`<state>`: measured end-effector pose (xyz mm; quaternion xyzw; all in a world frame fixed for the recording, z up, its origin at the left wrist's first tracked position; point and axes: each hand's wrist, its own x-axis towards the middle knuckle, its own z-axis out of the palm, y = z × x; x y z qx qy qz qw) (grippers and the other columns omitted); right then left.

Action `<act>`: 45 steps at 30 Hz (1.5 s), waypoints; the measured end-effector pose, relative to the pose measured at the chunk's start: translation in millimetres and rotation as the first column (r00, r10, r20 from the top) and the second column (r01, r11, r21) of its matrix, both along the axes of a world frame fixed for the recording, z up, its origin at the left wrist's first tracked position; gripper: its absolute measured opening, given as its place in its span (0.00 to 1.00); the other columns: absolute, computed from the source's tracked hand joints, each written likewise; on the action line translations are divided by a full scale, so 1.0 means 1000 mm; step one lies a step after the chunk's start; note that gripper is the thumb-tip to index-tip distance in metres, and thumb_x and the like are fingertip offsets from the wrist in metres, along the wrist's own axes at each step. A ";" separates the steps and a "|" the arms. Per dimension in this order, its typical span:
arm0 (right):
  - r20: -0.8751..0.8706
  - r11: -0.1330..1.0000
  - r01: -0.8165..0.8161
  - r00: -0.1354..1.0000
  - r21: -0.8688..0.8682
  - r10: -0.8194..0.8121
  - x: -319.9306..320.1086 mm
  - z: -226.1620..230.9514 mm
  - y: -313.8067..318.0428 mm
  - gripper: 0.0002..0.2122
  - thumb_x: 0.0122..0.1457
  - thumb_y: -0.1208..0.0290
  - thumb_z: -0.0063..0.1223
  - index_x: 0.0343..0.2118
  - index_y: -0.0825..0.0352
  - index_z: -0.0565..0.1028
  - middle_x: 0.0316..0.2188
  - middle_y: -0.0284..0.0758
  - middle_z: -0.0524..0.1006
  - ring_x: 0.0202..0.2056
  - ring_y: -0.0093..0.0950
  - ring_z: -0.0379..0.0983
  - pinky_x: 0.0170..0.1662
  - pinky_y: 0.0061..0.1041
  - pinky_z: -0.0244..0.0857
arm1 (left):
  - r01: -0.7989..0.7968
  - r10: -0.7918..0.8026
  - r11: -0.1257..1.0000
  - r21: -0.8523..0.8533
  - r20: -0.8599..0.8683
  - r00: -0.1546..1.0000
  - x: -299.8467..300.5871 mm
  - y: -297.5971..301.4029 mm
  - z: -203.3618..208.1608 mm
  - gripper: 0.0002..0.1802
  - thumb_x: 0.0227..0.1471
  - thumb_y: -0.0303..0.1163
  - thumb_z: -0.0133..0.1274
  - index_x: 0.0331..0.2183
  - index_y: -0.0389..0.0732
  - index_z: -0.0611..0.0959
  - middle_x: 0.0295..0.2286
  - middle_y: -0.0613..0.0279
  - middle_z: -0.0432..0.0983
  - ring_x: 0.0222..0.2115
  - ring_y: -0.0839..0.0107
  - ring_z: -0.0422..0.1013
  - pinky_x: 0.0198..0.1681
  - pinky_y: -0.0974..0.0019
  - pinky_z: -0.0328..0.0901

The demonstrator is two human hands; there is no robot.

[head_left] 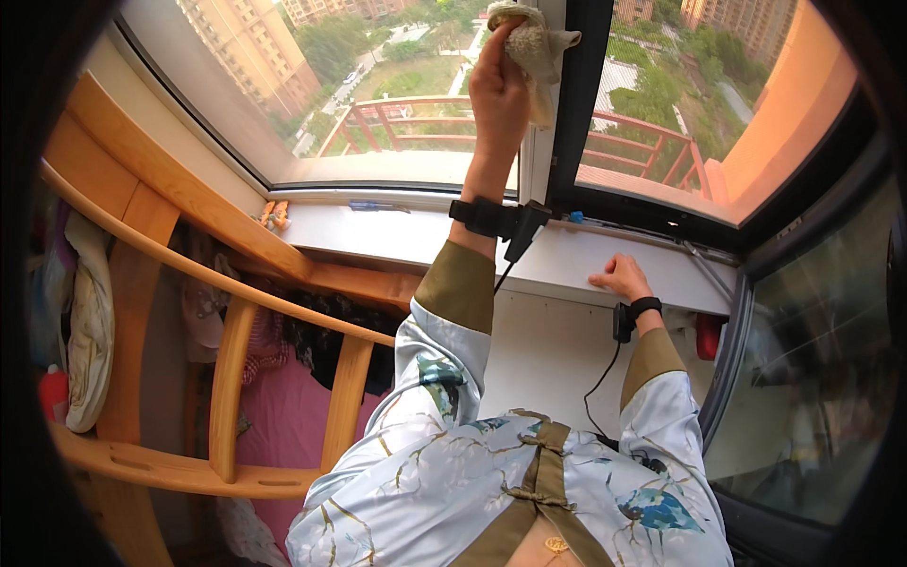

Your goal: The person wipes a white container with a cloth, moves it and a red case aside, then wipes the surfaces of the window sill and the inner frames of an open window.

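Step as I judge it: wiping window frame, mid-stroke, high on upright bar between panes.

Left hand raised, fingers curled tight round cloth; cloth pressed to frame near top, loose corner hanging toward frame's right.

Right hand flat on white sill below frame, fingers spread, holding nothing, bracing.

Next move, my guess: needs firm pressure, cloth drawn down along frame, right hand steady on sill.
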<state>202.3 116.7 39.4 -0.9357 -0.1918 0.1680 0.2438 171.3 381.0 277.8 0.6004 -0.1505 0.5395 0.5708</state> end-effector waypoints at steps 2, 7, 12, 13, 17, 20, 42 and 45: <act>-0.019 1.000 0.008 1.000 -0.025 -0.008 0.001 0.002 -0.001 0.23 0.33 0.52 0.65 0.25 0.64 0.70 0.31 0.40 0.70 0.34 0.36 0.67 0.38 0.29 0.62 | -0.178 0.180 0.979 0.095 -0.013 0.984 -0.001 0.001 -0.012 0.19 0.51 0.17 0.36 0.46 0.35 0.72 0.36 0.59 0.73 0.35 0.76 0.70 0.37 0.75 0.64; -0.009 0.998 -0.016 1.000 -0.053 0.016 0.007 0.002 -0.001 0.23 0.32 0.51 0.65 0.24 0.64 0.70 0.30 0.39 0.70 0.35 0.36 0.67 0.38 0.29 0.62 | -0.311 0.311 0.949 0.059 -0.350 0.883 -0.023 -0.015 -0.120 0.21 0.46 0.14 0.37 0.43 0.37 0.74 0.36 0.47 0.74 0.39 0.58 0.71 0.41 0.65 0.64; -0.133 0.998 -0.044 0.990 -0.047 0.038 0.006 0.005 0.009 0.23 0.31 0.52 0.66 0.23 0.65 0.70 0.29 0.39 0.70 0.34 0.35 0.67 0.38 0.28 0.62 | -0.204 0.137 0.979 -0.012 -0.703 0.698 -0.042 0.001 -0.263 0.17 0.48 0.18 0.38 0.39 0.36 0.77 0.33 0.49 0.75 0.36 0.60 0.73 0.40 0.67 0.65; -0.133 0.997 -0.048 0.990 -0.052 0.041 0.008 -0.003 0.006 0.23 0.31 0.52 0.66 0.23 0.65 0.70 0.29 0.39 0.70 0.34 0.35 0.67 0.38 0.28 0.62 | -0.176 0.113 0.984 -0.004 -0.750 0.651 -0.044 0.000 -0.268 0.17 0.48 0.18 0.38 0.38 0.36 0.77 0.33 0.49 0.75 0.36 0.60 0.73 0.40 0.67 0.65; 0.019 0.999 -0.005 1.000 0.042 0.004 0.007 -0.015 -0.008 0.22 0.32 0.54 0.67 0.22 0.66 0.69 0.24 0.37 0.71 0.28 0.32 0.67 0.33 0.27 0.63 | -0.354 0.282 0.935 -0.010 -0.585 0.761 -0.042 0.001 -0.217 0.15 0.48 0.19 0.39 0.38 0.35 0.76 0.35 0.48 0.74 0.38 0.55 0.70 0.42 0.63 0.63; -0.070 1.000 0.014 0.997 -0.002 -0.014 0.005 -0.001 0.000 0.23 0.32 0.52 0.66 0.23 0.66 0.70 0.29 0.39 0.70 0.34 0.35 0.67 0.37 0.28 0.63 | -0.503 0.521 0.852 0.146 -0.346 0.780 -0.038 0.018 -0.182 0.17 0.46 0.16 0.39 0.39 0.35 0.74 0.34 0.52 0.71 0.35 0.59 0.69 0.41 0.66 0.62; -0.070 0.998 0.020 0.997 -0.067 -0.025 0.010 -0.007 -0.003 0.23 0.32 0.52 0.66 0.24 0.64 0.70 0.30 0.37 0.70 0.33 0.34 0.68 0.37 0.29 0.63 | -0.733 0.467 0.680 -0.004 -0.769 0.437 -0.025 0.101 -0.241 0.36 0.38 0.40 0.59 0.45 0.31 0.61 0.41 0.38 0.57 0.42 0.49 0.61 0.46 0.55 0.58; -0.066 0.998 0.015 0.998 -0.063 -0.019 0.009 -0.005 0.002 0.23 0.32 0.52 0.66 0.24 0.64 0.70 0.29 0.38 0.70 0.33 0.34 0.68 0.37 0.29 0.63 | -0.769 0.533 0.637 0.047 -0.748 0.395 -0.033 0.116 -0.253 0.37 0.36 0.36 0.62 0.44 0.34 0.61 0.40 0.40 0.58 0.42 0.49 0.60 0.46 0.53 0.57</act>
